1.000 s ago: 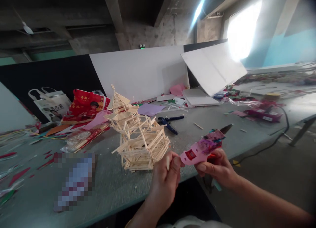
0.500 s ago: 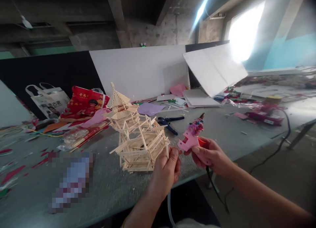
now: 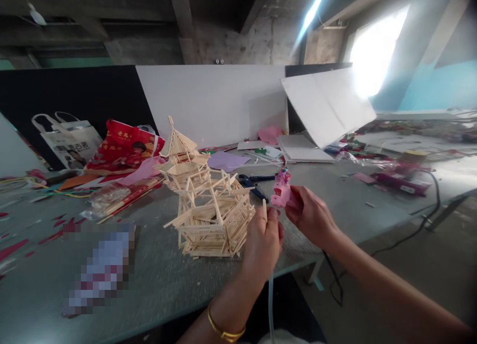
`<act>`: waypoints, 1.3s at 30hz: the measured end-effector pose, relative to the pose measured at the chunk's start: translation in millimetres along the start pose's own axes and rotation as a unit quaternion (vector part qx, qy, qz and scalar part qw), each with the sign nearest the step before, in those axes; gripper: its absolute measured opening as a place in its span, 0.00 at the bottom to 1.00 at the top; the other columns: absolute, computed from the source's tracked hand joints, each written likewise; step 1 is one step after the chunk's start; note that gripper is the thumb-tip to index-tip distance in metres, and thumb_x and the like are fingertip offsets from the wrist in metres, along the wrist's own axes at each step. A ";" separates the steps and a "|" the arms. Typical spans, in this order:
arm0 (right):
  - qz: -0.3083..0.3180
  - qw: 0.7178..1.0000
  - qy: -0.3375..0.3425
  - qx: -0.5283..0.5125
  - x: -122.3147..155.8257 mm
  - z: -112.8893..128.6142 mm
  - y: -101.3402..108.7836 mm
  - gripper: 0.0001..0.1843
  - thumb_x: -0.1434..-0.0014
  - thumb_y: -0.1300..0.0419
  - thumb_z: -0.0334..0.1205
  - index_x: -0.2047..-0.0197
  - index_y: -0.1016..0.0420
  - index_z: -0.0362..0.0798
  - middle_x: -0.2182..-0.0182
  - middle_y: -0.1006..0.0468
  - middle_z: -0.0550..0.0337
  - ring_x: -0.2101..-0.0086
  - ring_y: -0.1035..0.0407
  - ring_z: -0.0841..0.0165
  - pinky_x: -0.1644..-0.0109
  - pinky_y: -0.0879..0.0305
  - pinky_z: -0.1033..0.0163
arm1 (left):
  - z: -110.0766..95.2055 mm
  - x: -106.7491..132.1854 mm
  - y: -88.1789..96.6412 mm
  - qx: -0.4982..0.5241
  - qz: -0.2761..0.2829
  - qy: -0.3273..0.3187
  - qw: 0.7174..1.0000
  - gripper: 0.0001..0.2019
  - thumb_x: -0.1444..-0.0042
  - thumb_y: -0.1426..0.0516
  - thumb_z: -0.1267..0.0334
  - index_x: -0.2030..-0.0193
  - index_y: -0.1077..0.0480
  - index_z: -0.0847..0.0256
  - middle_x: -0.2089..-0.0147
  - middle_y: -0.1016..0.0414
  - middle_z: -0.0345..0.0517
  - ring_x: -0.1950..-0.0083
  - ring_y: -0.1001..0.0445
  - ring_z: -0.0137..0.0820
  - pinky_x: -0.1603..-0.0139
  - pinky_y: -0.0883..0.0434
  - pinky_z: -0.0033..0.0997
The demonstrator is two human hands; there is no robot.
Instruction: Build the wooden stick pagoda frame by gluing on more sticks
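Pink glue gun, one in number, is held up over the grey table, to the right of the one pagoda-like model built of pale wooden sticks. Its narrow, multicoloured end is pointed away from the wearer, toward the back of the table, and its rear end is turned toward the left hand. Its body's long axis is laid fore and aft, and is seen nearly upright in the view.

The handle is gripped by the right hand, the fingers being wrapped around it. The left hand is closed, and one pale stick is clasped in it with the tip raised. One translucent rod is seen below that hand; its upper end is hidden, and whether the gun's rear is touched by the left fingertips cannot be told. One gold bracelet is worn on the left wrist.

Behind the gun, one pair of dark-handled pliers is laid on the table, partly hidden. Two bags, one red and one white, are propped at the far left. One purple sheet is placed behind the model.
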State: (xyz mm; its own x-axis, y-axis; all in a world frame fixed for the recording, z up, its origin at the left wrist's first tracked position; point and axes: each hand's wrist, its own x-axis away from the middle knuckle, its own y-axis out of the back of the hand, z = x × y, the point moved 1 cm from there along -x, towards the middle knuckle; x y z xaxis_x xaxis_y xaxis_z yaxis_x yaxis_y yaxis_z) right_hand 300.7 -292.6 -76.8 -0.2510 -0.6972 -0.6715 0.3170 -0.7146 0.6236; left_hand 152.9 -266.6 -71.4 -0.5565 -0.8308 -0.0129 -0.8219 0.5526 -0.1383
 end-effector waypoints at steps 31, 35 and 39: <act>-0.240 0.965 0.058 0.087 -26.3 8.6 -15.9 0.09 0.46 0.51 0.38 0.60 0.42 0.48 0.66 0.31 0.53 0.68 0.34 0.62 0.67 0.40 0.63 | -5.5 -5.4 -34.3 0.220 -0.022 -0.039 0.975 0.10 0.41 0.49 0.55 0.67 0.41 0.59 0.83 0.46 0.29 0.88 0.52 0.18 0.90 0.52 0.18; -0.247 0.963 0.047 0.100 -27.1 6.6 -16.1 0.12 0.49 0.51 0.33 0.58 0.41 0.48 0.64 0.31 0.53 0.64 0.34 0.62 0.62 0.39 0.63 | -3.3 -1.0 -23.4 0.244 0.027 -0.010 0.969 0.10 0.42 0.49 0.55 0.64 0.40 0.61 0.78 0.36 0.35 0.85 0.42 0.21 0.89 0.42 0.20; -0.220 0.966 0.059 0.119 -24.2 8.7 -16.7 0.12 0.48 0.52 0.32 0.59 0.40 0.47 0.64 0.30 0.53 0.64 0.33 0.62 0.63 0.40 0.64 | -5.3 4.6 -16.3 0.225 0.031 0.004 0.974 0.12 0.43 0.47 0.56 0.70 0.39 0.63 0.79 0.39 0.33 0.87 0.49 0.16 0.90 0.51 0.16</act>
State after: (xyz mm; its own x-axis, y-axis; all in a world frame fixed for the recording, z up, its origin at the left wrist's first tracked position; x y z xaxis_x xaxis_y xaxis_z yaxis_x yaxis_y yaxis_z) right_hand 293.5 -264.3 -67.5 -0.2022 -0.3218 -0.9250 -0.0197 -0.9430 0.3323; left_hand 163.2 -279.1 -63.9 -0.6051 -0.7957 -0.0279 -0.6509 0.5146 -0.5581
